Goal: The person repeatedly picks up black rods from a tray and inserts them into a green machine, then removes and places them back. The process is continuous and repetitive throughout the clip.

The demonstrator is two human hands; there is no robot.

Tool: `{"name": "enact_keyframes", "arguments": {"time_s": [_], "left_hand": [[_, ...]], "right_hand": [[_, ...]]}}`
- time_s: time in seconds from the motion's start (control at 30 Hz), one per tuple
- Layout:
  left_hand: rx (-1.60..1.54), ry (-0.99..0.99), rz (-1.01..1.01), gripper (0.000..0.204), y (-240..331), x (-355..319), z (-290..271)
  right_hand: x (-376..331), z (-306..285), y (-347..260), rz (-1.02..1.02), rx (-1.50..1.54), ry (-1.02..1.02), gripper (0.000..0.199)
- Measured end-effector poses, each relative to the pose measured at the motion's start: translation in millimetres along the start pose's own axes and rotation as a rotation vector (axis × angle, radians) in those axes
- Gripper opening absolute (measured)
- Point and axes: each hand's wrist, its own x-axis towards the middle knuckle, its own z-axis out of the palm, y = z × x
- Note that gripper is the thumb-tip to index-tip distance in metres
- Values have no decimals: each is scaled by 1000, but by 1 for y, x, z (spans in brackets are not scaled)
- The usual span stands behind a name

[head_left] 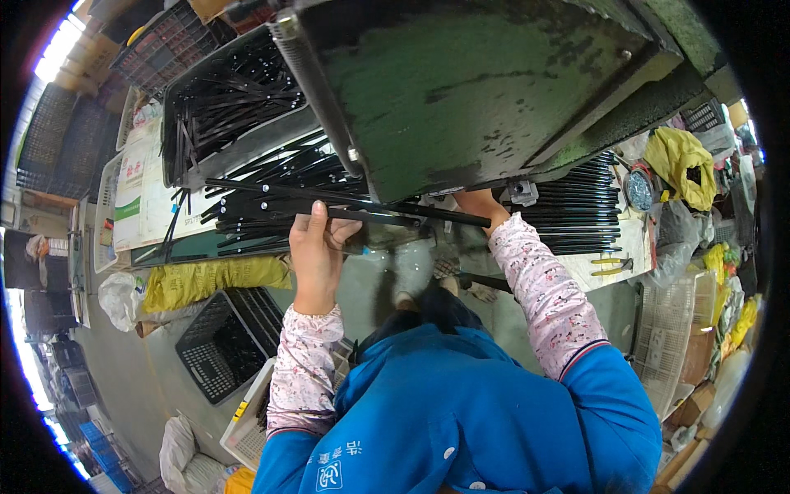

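- Head view: a person's bare left hand [315,251] grips a long, slim black metal bar [457,216] below the front edge of a big green metal machine [485,107], thumb on top, fingers curled beneath; a shorter flat black metal strip [378,218] lies alongside in the same grasp.
- Right hand [477,204] reaches under the machine's lower edge, partly behind the bar; its fingers are hidden, so their hold cannot be told.
- Work appears to be midway, with this bar in hand; left of the machine, a loose heap of black metal strips [271,200] and a dark plastic bin [267,138] full of similar pieces suggest plenty remains.
- Right of the machine, an orderly row of black rods [576,216] lies side by side, perhaps finished work, though nothing visible confirms it.
- Beyond that row, still right of the machine, yellow-handled pliers [613,266] rest on the white-topped desk [580,269], near a clear plastic bag [676,247] and a crumpled yellow sack [683,165].
- Below the machine's left side, a black perforated plastic crate [216,366] sits on the floor.
- Obstructing most is the machine's overhang, masking the right fingers; the heap crowds the left hand.
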Motion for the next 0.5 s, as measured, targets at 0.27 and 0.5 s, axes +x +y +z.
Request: {"name": "enact_keyframes", "arguments": {"time_s": [0.27, 0.5], "left_hand": [[93, -11, -11, 22, -5, 0, -11], [118, -5, 6, 26, -10, -2, -10]], "right_hand": [[-27, -108, -103, -62, 241, -201, 31], [-37, -97, -133, 10, 766, -110, 44]]}}
